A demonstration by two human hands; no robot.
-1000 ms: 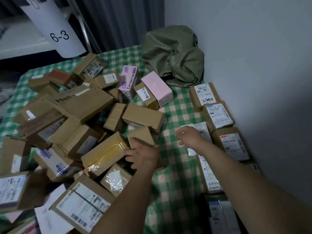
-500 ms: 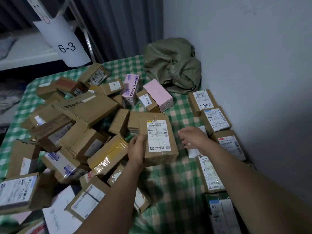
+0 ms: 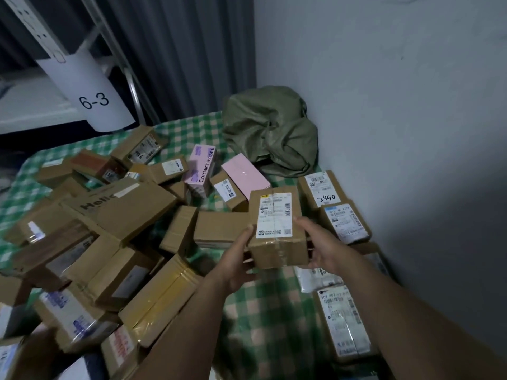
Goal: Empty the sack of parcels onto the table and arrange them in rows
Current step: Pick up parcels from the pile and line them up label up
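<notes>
I hold a brown cardboard parcel [image 3: 277, 229] with a white shipping label above the table [image 3: 263, 319], which has a green checked cloth. My left hand [image 3: 238, 259] grips its left and lower side. My right hand [image 3: 323, 245] grips its right side. A loose heap of brown parcels [image 3: 115, 242] covers the left half of the table. A row of labelled parcels [image 3: 343, 220] lies along the wall on the right. The crumpled green sack [image 3: 271, 133] sits in the far corner.
A pink box [image 3: 245, 174] and a "Contact lenses" box [image 3: 201, 171] lie behind the held parcel. The grey wall [image 3: 397, 133] bounds the table on the right. A shelf post with a "6-3" sign [image 3: 93, 101] stands at the far left.
My left hand lifted the labelled parcel out of the heap and carried it to the right. My right hand left the row by the wall and took hold of the parcel's right side.
</notes>
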